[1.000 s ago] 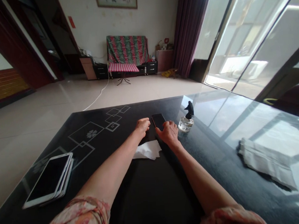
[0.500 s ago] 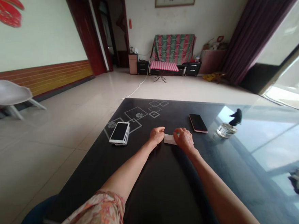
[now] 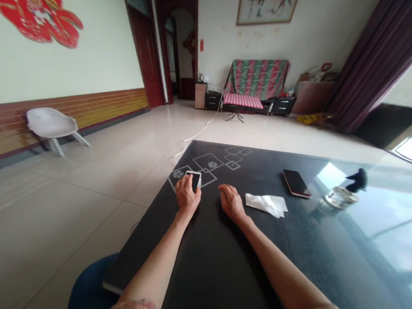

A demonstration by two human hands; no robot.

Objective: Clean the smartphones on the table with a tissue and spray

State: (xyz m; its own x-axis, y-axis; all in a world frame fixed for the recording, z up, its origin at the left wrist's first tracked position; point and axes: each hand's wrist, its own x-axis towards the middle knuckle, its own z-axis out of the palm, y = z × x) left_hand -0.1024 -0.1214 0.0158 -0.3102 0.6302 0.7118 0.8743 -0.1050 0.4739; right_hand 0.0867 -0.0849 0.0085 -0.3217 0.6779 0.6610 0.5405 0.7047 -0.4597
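My left hand point(image 3: 187, 196) lies over a small stack of white-framed smartphones point(image 3: 195, 179) on the black table, its fingers closed about the near and left sides. Only the far and right part of the top phone's dark screen shows. To the right of the stack, my right hand point(image 3: 232, 202) is just over the tabletop, fingers loosely bent and apart from the phones, with nothing seen in it. A crumpled white tissue point(image 3: 267, 204) rests on the table just right of that hand.
On the dark glossy table point(image 3: 214, 267), a black phone with a reddish edge point(image 3: 296, 183) lies beyond the tissue. Farther right stands a glass jar point(image 3: 339, 198) with a black top piece. A white chair point(image 3: 52, 123) stands by the left wall.
My left hand has moved left onto the phone stack. My right hand has let go of the tissue and shifted left, leaving it spread on the table. The view has swung a little left.
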